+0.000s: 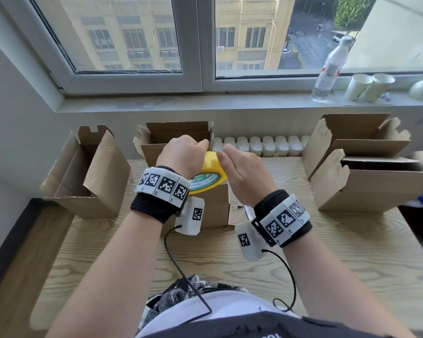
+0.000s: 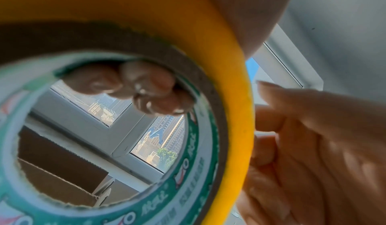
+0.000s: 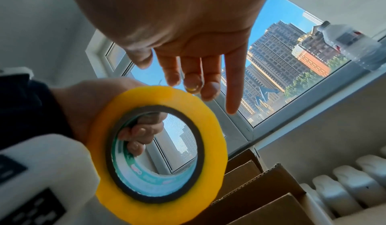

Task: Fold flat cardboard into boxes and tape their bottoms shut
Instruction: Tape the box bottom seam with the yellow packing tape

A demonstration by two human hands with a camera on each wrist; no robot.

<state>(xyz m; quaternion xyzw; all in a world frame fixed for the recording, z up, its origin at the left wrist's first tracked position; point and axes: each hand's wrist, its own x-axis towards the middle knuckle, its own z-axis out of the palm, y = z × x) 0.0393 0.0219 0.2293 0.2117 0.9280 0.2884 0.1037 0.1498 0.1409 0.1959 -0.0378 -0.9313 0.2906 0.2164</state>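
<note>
My left hand (image 1: 181, 154) holds a yellow tape roll (image 1: 211, 176) above the table, its fingers (image 2: 146, 90) curled through the green-printed core. The roll (image 3: 213, 137) stands on edge, tilted. My right hand (image 1: 242, 172) is just right of it with fingers nearly straight, and the fingertips (image 3: 198, 86) reach the top of the roll's outer rim. I see no loose end of tape. A cardboard box (image 1: 215, 208) stands on the table under both hands, largely hidden by them.
Folded open boxes stand at the left (image 1: 88, 176), behind the hands (image 1: 176, 140) and stacked at the right (image 1: 369, 184). A radiator (image 1: 259, 145) runs behind the wooden table (image 1: 254, 264). A water bottle (image 1: 330, 69) and paper cups (image 1: 369, 86) stand on the sill.
</note>
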